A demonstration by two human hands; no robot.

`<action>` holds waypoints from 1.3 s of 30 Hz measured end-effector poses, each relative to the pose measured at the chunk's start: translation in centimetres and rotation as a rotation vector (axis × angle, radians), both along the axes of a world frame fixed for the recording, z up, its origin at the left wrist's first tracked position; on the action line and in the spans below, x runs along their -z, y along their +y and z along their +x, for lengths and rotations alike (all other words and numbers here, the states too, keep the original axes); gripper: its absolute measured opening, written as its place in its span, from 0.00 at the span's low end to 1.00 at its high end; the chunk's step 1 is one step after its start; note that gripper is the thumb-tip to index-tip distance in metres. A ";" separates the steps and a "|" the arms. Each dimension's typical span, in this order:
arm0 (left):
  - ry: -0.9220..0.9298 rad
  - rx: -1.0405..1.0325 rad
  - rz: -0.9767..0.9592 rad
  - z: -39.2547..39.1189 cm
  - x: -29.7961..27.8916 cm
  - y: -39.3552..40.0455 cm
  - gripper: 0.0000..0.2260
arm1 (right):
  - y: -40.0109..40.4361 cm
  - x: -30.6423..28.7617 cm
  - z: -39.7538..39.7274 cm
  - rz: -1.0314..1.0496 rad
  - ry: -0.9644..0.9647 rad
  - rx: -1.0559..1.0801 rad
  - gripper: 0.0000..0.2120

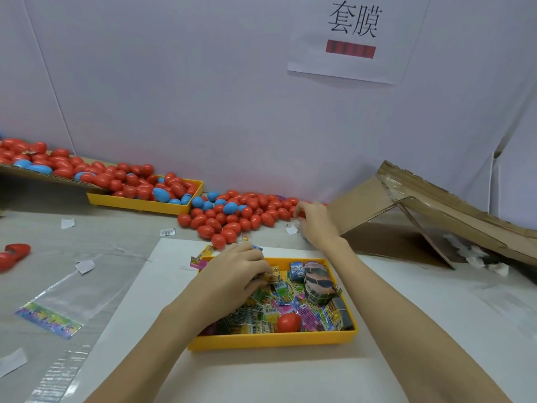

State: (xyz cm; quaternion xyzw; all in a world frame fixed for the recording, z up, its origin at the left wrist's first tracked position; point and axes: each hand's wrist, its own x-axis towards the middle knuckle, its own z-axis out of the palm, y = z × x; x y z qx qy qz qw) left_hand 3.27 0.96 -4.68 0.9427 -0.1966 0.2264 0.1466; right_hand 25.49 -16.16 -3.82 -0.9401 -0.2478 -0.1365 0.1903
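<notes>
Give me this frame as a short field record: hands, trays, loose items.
left hand: in the near tray, fingers pinching a packet
right hand: reached out to the egg pile, fingers curled on a red egg
near tray: yellow; holds colourful packets, a banded bundle and one lone egg
far tray: yellow; holds red and blue eggs
right side: opened cardboard box
left side: clear bag, lying flat
</notes>
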 end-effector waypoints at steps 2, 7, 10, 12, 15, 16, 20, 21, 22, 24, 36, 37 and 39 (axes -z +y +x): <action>-0.007 -0.009 0.008 -0.1 -0.2 -0.2 0.08 | -0.3 -1.0 -1.4 0.088 -0.053 -0.033 0.04; -0.048 -0.023 -0.008 -0.3 -0.4 -0.3 0.04 | -2.7 -3.0 -9.1 0.529 0.082 -0.238 0.08; -0.041 -0.021 -0.008 -0.2 -0.2 -0.2 0.04 | -4.5 -2.5 -14.3 0.696 0.234 -0.343 0.13; -0.041 -0.022 -0.034 -0.1 -0.1 -0.3 0.05 | -4.9 -2.6 -15.9 0.667 0.292 -0.399 0.12; -0.111 -0.052 -0.231 -0.3 -0.6 -0.7 0.11 | -4.8 -3.1 -16.5 0.691 0.410 -0.470 0.12; -0.134 -0.050 -0.332 -0.4 -0.9 -0.9 0.14 | -4.6 -3.1 -16.6 0.694 0.432 -0.477 0.13; -0.169 0.073 -0.553 -0.8 -2.2 -2.0 0.18 | -4.2 -2.4 -17.0 0.747 0.530 -0.485 0.11; -0.178 0.086 -0.574 -0.9 -2.3 -2.2 0.16 | -4.2 -2.4 -17.0 0.767 0.553 -0.497 0.10; -0.182 0.087 -0.606 -1.0 -2.4 -2.3 0.15 | -4.3 -2.4 -17.0 0.785 0.577 -0.509 0.10; -0.171 0.082 -0.679 -1.2 -2.5 -2.4 0.13 | -4.5 -2.7 -17.0 0.830 0.629 -0.537 0.11; -0.110 0.085 -0.619 -1.2 -2.4 -3.2 0.14 | -4.1 -1.9 -17.0 0.844 0.508 -0.519 0.09; -0.079 0.084 -0.566 -1.2 -2.3 -3.1 0.17 | -3.6 -1.6 -17.1 0.833 0.503 -0.510 0.08; -0.054 0.086 -0.478 -1.1 -2.2 -2.7 0.20 | -2.7 -1.1 -17.5 0.821 0.498 -0.483 0.08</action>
